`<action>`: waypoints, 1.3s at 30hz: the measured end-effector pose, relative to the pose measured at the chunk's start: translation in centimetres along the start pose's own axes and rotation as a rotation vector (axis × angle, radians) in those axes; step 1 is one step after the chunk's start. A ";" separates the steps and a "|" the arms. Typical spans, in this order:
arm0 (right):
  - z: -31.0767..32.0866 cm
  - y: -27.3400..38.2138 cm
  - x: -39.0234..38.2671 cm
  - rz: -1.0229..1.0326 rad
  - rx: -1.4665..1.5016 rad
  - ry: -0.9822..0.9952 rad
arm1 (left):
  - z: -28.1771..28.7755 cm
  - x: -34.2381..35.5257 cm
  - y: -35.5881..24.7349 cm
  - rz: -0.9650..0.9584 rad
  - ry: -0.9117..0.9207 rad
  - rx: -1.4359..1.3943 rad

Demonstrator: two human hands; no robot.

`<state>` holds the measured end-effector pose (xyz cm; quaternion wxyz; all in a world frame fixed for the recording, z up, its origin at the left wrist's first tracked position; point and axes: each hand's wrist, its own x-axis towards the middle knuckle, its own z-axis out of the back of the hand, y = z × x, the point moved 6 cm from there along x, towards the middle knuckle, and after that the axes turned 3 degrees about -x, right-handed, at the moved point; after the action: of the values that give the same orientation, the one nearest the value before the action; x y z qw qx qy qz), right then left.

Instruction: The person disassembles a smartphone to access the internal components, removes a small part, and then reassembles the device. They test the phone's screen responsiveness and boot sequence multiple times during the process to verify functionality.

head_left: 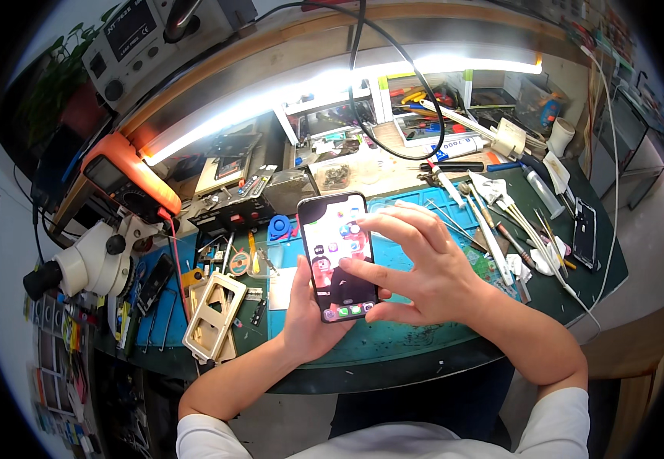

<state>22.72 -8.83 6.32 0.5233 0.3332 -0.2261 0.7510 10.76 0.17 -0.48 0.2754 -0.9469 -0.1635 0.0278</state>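
A smartphone (pixel 337 264) with a lit screen of app icons is held upright above the blue-green work mat (pixel 416 333). My left hand (pixel 306 321) grips its lower part from below, the thumb along the left edge. Over the screen from the right comes my right hand (pixel 427 268), fingers spread. Its fingertips lie over the middle and upper right of the display; whether they press on the glass I cannot tell. Part of the screen's right side is hidden behind those fingers.
An orange multimeter (pixel 129 180) and a white microscope (pixel 87 264) stand at the left. Nearby lies a beige tray-like frame (pixel 215 317). Brushes, cotton swabs (pixel 523 229), a syringe (pixel 543 193) and another phone part (pixel 585 233) crowd the right. A black cable (pixel 416 69) hangs above the far side.
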 end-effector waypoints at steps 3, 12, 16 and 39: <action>-0.1 0.1 0.0 0.005 0.013 0.007 | 0.1 0.0 0.0 -0.006 0.003 -0.004; 0.1 0.3 0.0 -0.015 0.062 -0.023 | 0.6 -0.2 0.3 0.003 -0.064 0.060; 0.4 0.1 -0.1 -0.078 0.101 -0.044 | 0.4 0.1 -0.3 -0.007 -0.018 0.020; -0.3 -1.3 -0.6 -0.239 0.193 -0.099 | 0.5 0.0 -0.9 -0.028 -0.050 0.121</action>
<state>23.97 -8.55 5.66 0.5625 0.4432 -0.1372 0.6843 10.47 1.13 -0.38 0.3281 -0.9253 -0.1815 0.0575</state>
